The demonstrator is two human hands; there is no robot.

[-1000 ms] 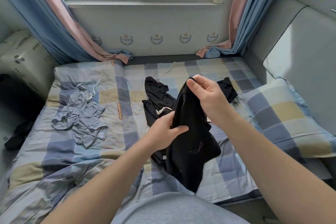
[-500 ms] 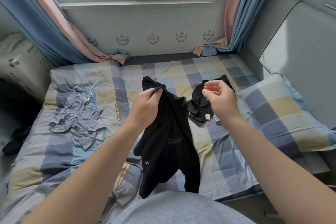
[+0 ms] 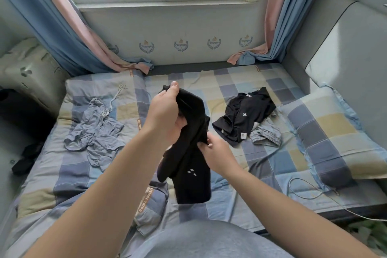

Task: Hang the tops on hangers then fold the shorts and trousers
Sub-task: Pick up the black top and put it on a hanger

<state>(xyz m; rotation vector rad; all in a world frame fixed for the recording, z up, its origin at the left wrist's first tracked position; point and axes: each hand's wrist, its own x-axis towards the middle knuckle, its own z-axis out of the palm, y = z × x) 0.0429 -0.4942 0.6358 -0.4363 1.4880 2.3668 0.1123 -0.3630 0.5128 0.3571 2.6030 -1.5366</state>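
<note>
- Head view: a limp black fabric garment (image 3: 191, 165) hangs over the checked bedsheet (image 3: 261, 165) at near centre. Its long axis is roughly upright, with the loose end pointing down.
- The left hand (image 3: 165, 115) curls its fingers round the top, and the right hand (image 3: 217, 155) pinches the right edge halfway down.
- It looks light, soft and floppy, so I'd take it by two corners of one edge.

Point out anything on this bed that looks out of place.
A white cable trails across the near right corner of the bed. A dark cloth lies off the bed at left. The grey garment and black heap are crumpled, not flat.
</note>
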